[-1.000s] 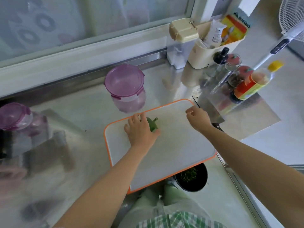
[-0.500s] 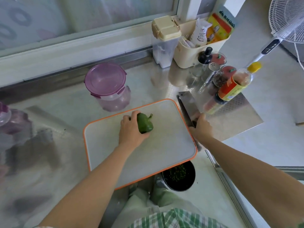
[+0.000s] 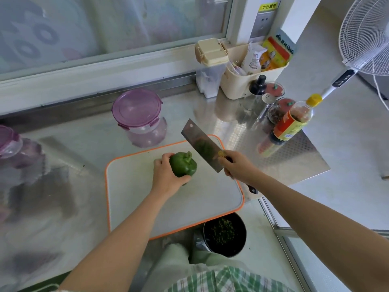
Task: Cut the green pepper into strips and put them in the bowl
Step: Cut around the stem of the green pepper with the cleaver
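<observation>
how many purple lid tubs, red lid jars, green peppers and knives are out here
purple-lidded tubs: 2
red-lidded jars: 2
green pepper: 1
cleaver: 1
total: 6

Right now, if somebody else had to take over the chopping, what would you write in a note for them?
Left hand holds the green pepper on the cutting board.
Right hand grips the cleaver, raised over the board's far right corner, clear of the pepper.
Dark bowl sits at the board's near edge, small green bits inside.
Done: nothing cut; the pepper is whole.
Left: slice strips, move them to the bowl.
</observation>
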